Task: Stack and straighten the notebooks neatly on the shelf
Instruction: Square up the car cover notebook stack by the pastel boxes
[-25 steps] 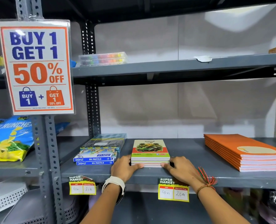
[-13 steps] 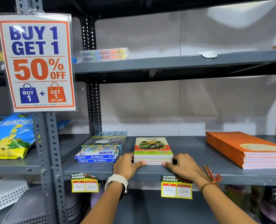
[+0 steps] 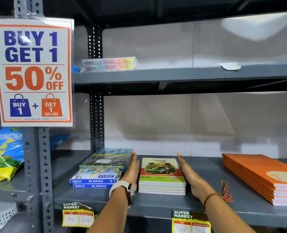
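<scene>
A small stack of several notebooks (image 3: pixel 162 175) with a green car on the top cover lies on the grey shelf (image 3: pixel 156 206). My left hand (image 3: pixel 132 169) lies flat along the stack's left side, fingers straight and pointing inward. Along the right side lies my right hand (image 3: pixel 187 172), also flat with straight fingers. Both palms face the stack; I cannot tell whether they touch it. A taller stack of orange notebooks (image 3: pixel 263 175) sits at the right end of the same shelf.
Boxes of oil pastels (image 3: pixel 97 175) are piled just left of my left hand. A sale sign (image 3: pixel 32 71) hangs on the upright post. Snack bags (image 3: pixel 3 153) lie on the left shelf. A clear crayon case (image 3: pixel 110 63) rests on the shelf above.
Both hands moved from the stack's front corners to its left and right sides, reaching deeper into the shelf with fingers straightened. The camera came closer.
</scene>
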Tool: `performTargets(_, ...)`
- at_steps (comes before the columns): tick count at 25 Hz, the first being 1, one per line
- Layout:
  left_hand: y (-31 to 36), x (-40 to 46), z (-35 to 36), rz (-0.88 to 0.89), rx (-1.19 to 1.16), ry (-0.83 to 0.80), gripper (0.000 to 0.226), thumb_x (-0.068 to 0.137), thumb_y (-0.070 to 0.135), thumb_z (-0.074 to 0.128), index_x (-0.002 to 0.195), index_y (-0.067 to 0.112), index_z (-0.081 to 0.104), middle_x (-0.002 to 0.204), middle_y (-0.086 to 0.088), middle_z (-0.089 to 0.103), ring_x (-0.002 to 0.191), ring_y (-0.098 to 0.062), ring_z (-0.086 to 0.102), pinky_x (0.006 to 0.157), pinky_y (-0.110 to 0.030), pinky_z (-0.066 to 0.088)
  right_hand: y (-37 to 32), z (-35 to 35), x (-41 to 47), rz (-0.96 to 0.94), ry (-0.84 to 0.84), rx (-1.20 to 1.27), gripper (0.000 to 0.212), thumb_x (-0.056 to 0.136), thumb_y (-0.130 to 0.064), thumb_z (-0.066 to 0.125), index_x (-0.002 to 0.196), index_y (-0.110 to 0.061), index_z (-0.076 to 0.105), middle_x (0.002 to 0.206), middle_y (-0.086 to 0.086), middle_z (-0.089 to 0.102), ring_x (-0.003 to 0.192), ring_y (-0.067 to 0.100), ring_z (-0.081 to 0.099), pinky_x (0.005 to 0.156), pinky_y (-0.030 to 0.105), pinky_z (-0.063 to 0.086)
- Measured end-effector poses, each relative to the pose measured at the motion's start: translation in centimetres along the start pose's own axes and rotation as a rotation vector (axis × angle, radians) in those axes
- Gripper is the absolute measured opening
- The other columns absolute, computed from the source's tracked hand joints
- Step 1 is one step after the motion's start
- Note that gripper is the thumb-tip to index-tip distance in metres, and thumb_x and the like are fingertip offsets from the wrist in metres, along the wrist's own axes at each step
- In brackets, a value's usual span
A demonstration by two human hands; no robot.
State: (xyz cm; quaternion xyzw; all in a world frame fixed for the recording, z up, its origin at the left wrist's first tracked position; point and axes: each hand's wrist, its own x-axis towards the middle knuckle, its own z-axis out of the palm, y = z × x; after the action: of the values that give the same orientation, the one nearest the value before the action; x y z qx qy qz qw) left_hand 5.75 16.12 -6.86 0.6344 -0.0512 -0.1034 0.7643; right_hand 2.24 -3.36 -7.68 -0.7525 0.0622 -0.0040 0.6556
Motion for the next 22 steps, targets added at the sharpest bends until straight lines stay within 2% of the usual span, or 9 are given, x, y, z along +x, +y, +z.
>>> performTargets(3, 0.2, 2.6, 0.2, 0.009, 0.07, 0.118, 0.093, 0.084, 0.074, 0.01, 0.149, 0.008, 0.024, 0.154, -0.015, 0.032, 0.139, -0.029, 0.036, 0.115, -0.048, 0.03, -0.5, 0.3, 2.0, 0.002, -0.02, 0.084, 0.091, 0.073, -0.086, 0.027, 0.151, -0.04, 0.013, 0.163, -0.002, 0.013, 0.148, 0.024, 0.018, 0.121, 0.049, 0.016)
performTargets(7, 0.2, 3.4, 0.1, 0.027, 0.152, 0.194, 0.096, 0.078, 0.08, 0.01, 0.144, 0.017, 0.038, 0.148, -0.014, 0.043, 0.136, -0.033, 0.04, 0.115, -0.052, 0.028, -0.6, 0.6, 3.5, 0.042, -0.032, 0.048, 0.098, 0.067, -0.091, 0.027, 0.151, -0.043, 0.009, 0.163, -0.002, 0.01, 0.149, 0.026, 0.016, 0.12, 0.049, 0.017)
performTargets(11, 0.4, 3.7, 1.0, 0.03, 0.199, 0.178, 0.081, 0.089, 0.066, 0.007, 0.149, 0.015, 0.028, 0.155, -0.011, 0.031, 0.144, -0.029, 0.026, 0.116, -0.045, 0.018, -0.3, 0.4, 4.2, 0.087, -0.043, 0.071, 0.12, 0.05, -0.098, 0.034, 0.151, -0.039, 0.012, 0.16, 0.006, 0.025, 0.145, 0.03, 0.029, 0.117, 0.053, 0.024)
performTargets(15, 0.9, 3.3, 1.4, -0.017, 0.112, 0.149, 0.079, 0.092, 0.063, 0.009, 0.15, 0.01, 0.02, 0.159, -0.01, 0.02, 0.148, -0.026, 0.013, 0.118, -0.045, 0.007, -0.4, 0.4, 4.5, 0.086, -0.006, 0.084, 0.102, 0.066, -0.092, 0.026, 0.152, -0.039, 0.01, 0.163, 0.0, 0.011, 0.149, 0.027, 0.017, 0.116, 0.048, 0.019)
performTargets(17, 1.0, 3.3, 1.1, -0.074, 0.093, 0.107, 0.084, 0.09, 0.066, 0.006, 0.15, 0.009, 0.019, 0.158, -0.013, 0.021, 0.146, -0.03, 0.017, 0.118, -0.045, 0.014, -0.3, 0.4, 4.4, 0.075, 0.001, 0.108, 0.1, 0.068, -0.092, 0.026, 0.152, -0.04, 0.011, 0.163, 0.0, 0.011, 0.149, 0.027, 0.018, 0.119, 0.05, 0.018)
performTargets(18, 0.9, 3.2, 0.9, -0.085, 0.078, 0.085, 0.086, 0.089, 0.067, 0.005, 0.149, 0.008, 0.021, 0.154, -0.015, 0.031, 0.141, -0.032, 0.03, 0.114, -0.041, 0.027, -0.1, 0.5, 4.3, 0.067, -0.002, 0.123, 0.099, 0.068, -0.091, 0.026, 0.151, -0.04, 0.011, 0.163, 0.001, 0.012, 0.148, 0.027, 0.02, 0.119, 0.05, 0.019)
performTargets(20, 0.8, 2.6, 0.7, -0.085, 0.037, 0.039, 0.091, 0.086, 0.07, 0.001, 0.147, 0.007, 0.027, 0.127, -0.016, 0.058, 0.113, -0.031, 0.058, 0.085, -0.029, 0.054, 0.1, 0.6, 3.8, 0.051, -0.005, 0.145, 0.1, 0.068, -0.091, 0.028, 0.152, -0.039, 0.011, 0.162, 0.004, 0.018, 0.146, 0.029, 0.027, 0.119, 0.052, 0.022)
performTargets(21, 0.7, 2.3, 0.5, -0.082, 0.007, 0.031, 0.094, 0.085, 0.072, 0.002, 0.147, 0.006, 0.027, 0.124, -0.016, 0.06, 0.109, -0.029, 0.06, 0.077, -0.026, 0.055, 0.2, 0.6, 3.5, 0.055, 0.001, 0.154, 0.1, 0.069, -0.09, 0.029, 0.152, -0.037, 0.013, 0.161, 0.006, 0.022, 0.145, 0.03, 0.029, 0.118, 0.054, 0.023)
performTargets(22, 0.5, 1.9, 0.4, -0.079, -0.031, 0.03, 0.096, 0.084, 0.073, 0.003, 0.149, 0.007, 0.023, 0.135, -0.017, 0.054, 0.118, -0.031, 0.057, 0.082, -0.029, 0.051, 0.2, 0.7, 3.2, 0.064, 0.008, 0.163, 0.1, 0.069, -0.09, 0.03, 0.153, -0.035, 0.016, 0.16, 0.008, 0.026, 0.144, 0.031, 0.03, 0.118, 0.055, 0.023)
